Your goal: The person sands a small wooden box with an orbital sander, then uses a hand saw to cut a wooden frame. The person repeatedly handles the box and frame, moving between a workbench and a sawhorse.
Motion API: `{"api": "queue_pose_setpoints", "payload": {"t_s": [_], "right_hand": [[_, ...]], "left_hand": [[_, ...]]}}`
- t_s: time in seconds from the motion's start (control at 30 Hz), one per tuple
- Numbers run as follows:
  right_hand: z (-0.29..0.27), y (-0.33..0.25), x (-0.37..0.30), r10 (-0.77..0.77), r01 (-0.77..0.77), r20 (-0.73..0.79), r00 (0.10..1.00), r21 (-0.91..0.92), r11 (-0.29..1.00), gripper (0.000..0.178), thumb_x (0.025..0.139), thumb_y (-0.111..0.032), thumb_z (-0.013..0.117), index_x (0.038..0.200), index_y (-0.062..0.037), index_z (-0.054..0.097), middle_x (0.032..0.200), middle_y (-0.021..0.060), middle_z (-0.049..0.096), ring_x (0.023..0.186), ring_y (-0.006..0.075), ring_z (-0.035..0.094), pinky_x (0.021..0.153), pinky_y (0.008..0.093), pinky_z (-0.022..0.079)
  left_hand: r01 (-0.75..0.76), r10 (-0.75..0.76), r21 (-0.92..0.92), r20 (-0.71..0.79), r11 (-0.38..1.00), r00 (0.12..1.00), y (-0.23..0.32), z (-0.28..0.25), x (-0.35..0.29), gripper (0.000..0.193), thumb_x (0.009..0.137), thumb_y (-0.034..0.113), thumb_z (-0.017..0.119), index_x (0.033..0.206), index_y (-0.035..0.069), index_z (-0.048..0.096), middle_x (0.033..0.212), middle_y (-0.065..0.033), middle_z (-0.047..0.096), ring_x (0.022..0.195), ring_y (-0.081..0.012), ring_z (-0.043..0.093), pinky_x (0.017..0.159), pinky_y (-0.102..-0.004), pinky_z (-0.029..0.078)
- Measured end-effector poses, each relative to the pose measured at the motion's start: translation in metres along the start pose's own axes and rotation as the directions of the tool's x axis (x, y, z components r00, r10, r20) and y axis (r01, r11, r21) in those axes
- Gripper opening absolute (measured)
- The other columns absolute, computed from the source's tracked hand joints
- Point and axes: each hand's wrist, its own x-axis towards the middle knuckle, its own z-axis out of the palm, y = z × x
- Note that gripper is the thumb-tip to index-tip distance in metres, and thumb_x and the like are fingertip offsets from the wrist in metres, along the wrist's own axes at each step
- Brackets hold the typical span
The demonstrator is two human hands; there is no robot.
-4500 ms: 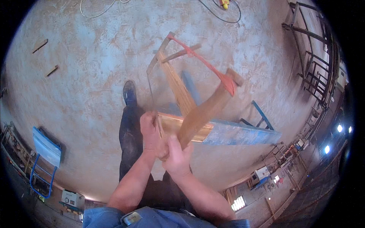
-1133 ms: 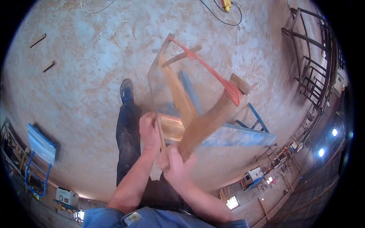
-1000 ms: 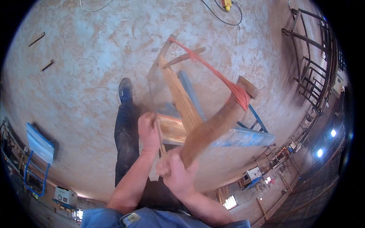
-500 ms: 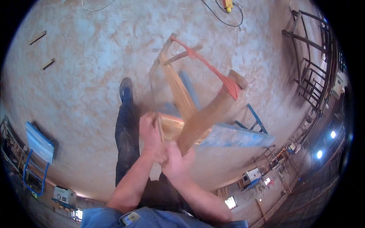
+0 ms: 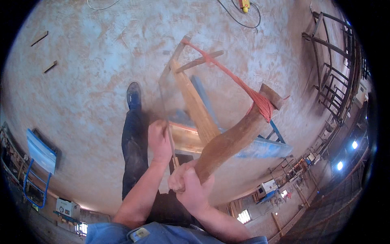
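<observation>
My right hand (image 5: 192, 185) is closed around the near end of a wooden frame saw (image 5: 227, 142), where the blade meets the thick side arm. Red cord (image 5: 239, 81) is strung across the frame's outer side, with a toggle stick (image 5: 199, 62) through it. The thin blade runs along the left, beside my left hand (image 5: 159, 140). That hand is closed at the left end of a wooden board (image 5: 185, 138); its fingertips are partly hidden. Board and blade cross next to it. The board rests on a blue bench (image 5: 264, 148), partly covered by the saw.
My left shoe (image 5: 133, 95) stands on the dusty floor. A yellow switch box (image 5: 244, 5) with a black cable lies ahead. Metal frames (image 5: 331, 49) line the right side. At the left stands a chair-like blue-framed piece (image 5: 40, 152). Two short strips (image 5: 50, 66) lie far left.
My right hand has drawn the saw back toward my body, and its thick side arm has swung slightly to the right. My left hand has stayed nearly in place.
</observation>
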Motion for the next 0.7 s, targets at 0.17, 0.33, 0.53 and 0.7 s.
{"api": "queue_pose_setpoints", "payload": {"t_s": [0.17, 0.33, 0.53, 0.7], "right_hand": [[0.003, 0.009, 0.018, -0.107, 0.108, 0.017, 0.994, -0.301, 0.948, 0.023, 0.091, -0.001, 0.049, 0.069, -0.0043, 0.043, 0.061, 0.0048, 0.050, 0.051, 0.0161, 0.047, 0.048, 0.0329, 0.041], [0.001, 0.003, 0.002, -0.017, 0.017, -0.007, 1.000, 0.035, 0.999, 0.024, 0.092, -0.002, 0.050, 0.069, -0.0045, 0.045, 0.060, 0.0049, 0.050, 0.052, 0.0155, 0.049, 0.048, 0.0302, 0.040], [0.008, 0.009, 0.023, 0.082, -0.081, -0.092, 0.992, 0.019, 0.997, 0.026, 0.094, -0.005, 0.048, 0.067, -0.0052, 0.044, 0.058, 0.0043, 0.048, 0.049, 0.0138, 0.046, 0.047, 0.0289, 0.038], [0.004, 0.005, 0.016, -0.049, 0.044, -0.045, 0.998, -0.119, 0.992, 0.011, 0.093, -0.004, 0.054, 0.083, -0.0014, 0.054, 0.068, 0.0020, 0.055, 0.058, 0.0094, 0.052, 0.052, 0.0267, 0.042]], "left_hand": [[0.107, -0.106, -0.014, 0.045, 0.994, 0.993, -0.006, -0.001, -0.004, 0.018, 0.091, 0.012, 0.064, 0.104, 0.002, 0.060, 0.111, -0.0161, 0.059, 0.101, -0.0299, 0.059, 0.088, -0.0354, 0.048], [0.016, -0.016, -0.023, -0.002, 1.000, 1.000, -0.003, 0.001, -0.004, 0.018, 0.090, 0.014, 0.064, 0.103, 0.002, 0.060, 0.111, -0.0158, 0.059, 0.102, -0.0304, 0.058, 0.089, -0.0360, 0.047], [0.035, -0.035, 0.003, 0.029, 0.999, 0.999, -0.008, 0.002, -0.002, 0.018, 0.089, 0.013, 0.064, 0.103, 0.002, 0.060, 0.110, -0.0152, 0.059, 0.102, -0.0308, 0.058, 0.089, -0.0380, 0.047], [0.029, -0.029, 0.020, 0.011, 0.999, 1.000, 0.000, 0.000, -0.005, 0.019, 0.089, 0.013, 0.063, 0.105, 0.002, 0.059, 0.110, -0.0154, 0.060, 0.103, -0.0315, 0.058, 0.090, -0.0388, 0.047]]}}
